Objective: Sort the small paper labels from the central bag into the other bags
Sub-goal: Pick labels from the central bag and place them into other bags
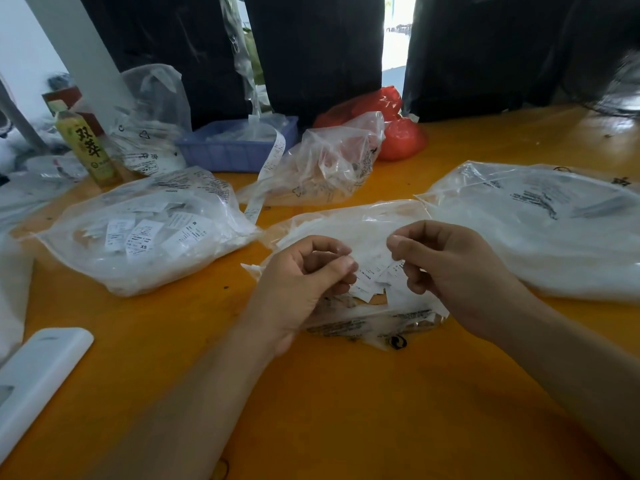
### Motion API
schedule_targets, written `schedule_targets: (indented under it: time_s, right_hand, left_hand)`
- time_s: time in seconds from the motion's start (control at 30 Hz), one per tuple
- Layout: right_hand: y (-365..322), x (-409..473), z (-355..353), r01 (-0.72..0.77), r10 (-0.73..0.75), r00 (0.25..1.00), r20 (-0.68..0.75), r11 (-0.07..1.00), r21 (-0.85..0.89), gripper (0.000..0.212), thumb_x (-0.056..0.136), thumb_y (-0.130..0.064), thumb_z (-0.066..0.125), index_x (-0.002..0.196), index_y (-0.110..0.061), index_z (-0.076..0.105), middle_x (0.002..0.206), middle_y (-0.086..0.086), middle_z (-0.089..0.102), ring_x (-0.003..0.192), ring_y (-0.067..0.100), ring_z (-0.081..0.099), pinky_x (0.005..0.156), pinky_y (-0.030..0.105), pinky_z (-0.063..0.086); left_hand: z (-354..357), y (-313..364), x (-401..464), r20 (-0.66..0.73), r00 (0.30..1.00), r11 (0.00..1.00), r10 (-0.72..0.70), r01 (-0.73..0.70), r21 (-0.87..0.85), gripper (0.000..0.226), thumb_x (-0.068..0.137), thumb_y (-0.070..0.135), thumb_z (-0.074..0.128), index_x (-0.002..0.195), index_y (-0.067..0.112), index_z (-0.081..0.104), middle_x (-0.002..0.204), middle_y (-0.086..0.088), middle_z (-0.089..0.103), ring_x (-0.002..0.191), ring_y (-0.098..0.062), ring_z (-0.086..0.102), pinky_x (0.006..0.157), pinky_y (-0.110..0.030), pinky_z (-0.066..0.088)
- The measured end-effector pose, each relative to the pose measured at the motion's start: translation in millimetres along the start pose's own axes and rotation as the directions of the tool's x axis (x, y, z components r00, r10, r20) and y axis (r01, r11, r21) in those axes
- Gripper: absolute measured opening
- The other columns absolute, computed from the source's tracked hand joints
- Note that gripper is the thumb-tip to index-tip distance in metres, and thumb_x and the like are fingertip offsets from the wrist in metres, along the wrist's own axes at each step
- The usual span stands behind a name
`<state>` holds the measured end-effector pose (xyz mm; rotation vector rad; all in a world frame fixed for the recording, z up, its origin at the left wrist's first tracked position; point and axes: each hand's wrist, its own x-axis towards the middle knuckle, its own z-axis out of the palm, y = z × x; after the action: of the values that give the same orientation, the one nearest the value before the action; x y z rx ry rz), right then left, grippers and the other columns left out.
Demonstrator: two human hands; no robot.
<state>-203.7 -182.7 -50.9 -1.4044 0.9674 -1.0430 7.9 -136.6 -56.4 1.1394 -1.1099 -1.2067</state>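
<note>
Fingers of my left hand (304,271) curl in, thumb pressed to forefinger at the edge of the small paper labels (372,277); whether they truly pinch one I cannot tell. My right hand (446,268) has its fingers closed the same way, thumb and forefinger nipping a label at its right end. Between my hands the labels fan out as short white strips with black print, their long axes running roughly left to right and tilting down toward me.

They sit at the mouth of the central bag (349,226), a clear plastic bag lying flat on the orange surface (346,403) with its long side across my view. To my left lies a bulging clear bag (145,233) of labels, one marked XS. To my right lies another clear bag (540,230), full of white. Behind the central one sits a crumpled clear bag (329,164), with a long printed label tape (266,174) hanging from a blue tray (235,147). A green bottle (88,145) stands far left, a red bag (394,126) beyond.
</note>
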Motion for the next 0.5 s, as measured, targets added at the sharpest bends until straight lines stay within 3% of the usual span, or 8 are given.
schedule_targets:
  time_s: [0.1,0.2,0.33,0.4,0.5]
  right_hand:
    - [-2,-2,1,0.047,-0.052,0.997,-0.057,0.995,-0.087,0.018,0.094,-0.032,0.072,0.087,-0.015,0.074,0.062,-0.001,0.063,0.056,0.013,0.053,0.056,0.019,0.048]
    - [-3,-3,4,0.058,-0.069,0.995,-0.069,0.986,-0.154,0.013,0.097,-0.028,0.068,0.092,-0.016,0.072,0.071,-0.003,0.072,0.056,0.010,0.057,0.056,0.020,0.050]
    - [-2,-6,11,0.120,-0.131,0.991,-0.020,0.950,-0.289,0.006,0.095,-0.027,0.070,0.090,-0.025,0.069,0.080,-0.007,0.075,0.057,0.004,0.060,0.057,0.022,0.051]
    - [0,-6,14,0.171,-0.179,0.984,0.010,0.920,-0.353,0.007,0.094,-0.032,0.071,0.088,-0.031,0.068,0.078,-0.011,0.074,0.058,0.002,0.062,0.055,0.015,0.048]
    - [5,-1,12,0.190,-0.254,0.967,-0.030,0.793,-0.579,0.010,0.098,-0.039,0.064,0.089,-0.036,0.065,0.077,-0.019,0.070,0.068,-0.003,0.063,0.055,0.007,0.044]
  left_hand:
    - [0,1,0,-0.023,0.999,0.998,-0.039,0.038,-0.042,0.011,0.088,0.017,0.079,0.086,0.027,0.083,0.093,-0.010,0.080,0.087,-0.019,0.077,0.075,-0.027,0.061]
    - [0,4,0,-0.034,0.995,0.993,-0.093,0.090,-0.070,0.007,0.092,0.025,0.077,0.092,0.022,0.082,0.098,-0.010,0.081,0.091,-0.021,0.077,0.073,-0.028,0.062]
    - [1,10,-4,0.039,0.993,0.993,-0.115,0.115,-0.012,0.052,0.073,0.045,0.086,0.118,0.022,0.074,0.115,-0.003,0.080,0.102,-0.021,0.078,0.059,-0.025,0.061]
    - [3,9,-5,0.062,0.992,0.994,-0.108,0.108,0.011,0.042,0.075,0.035,0.085,0.114,0.019,0.077,0.111,-0.005,0.081,0.101,-0.022,0.079,0.053,-0.019,0.056]
    - [3,6,-3,-0.007,0.989,0.979,-0.146,0.143,-0.142,0.030,0.078,0.015,0.079,0.106,0.006,0.076,0.105,-0.014,0.081,0.094,-0.025,0.081,0.062,-0.019,0.061]
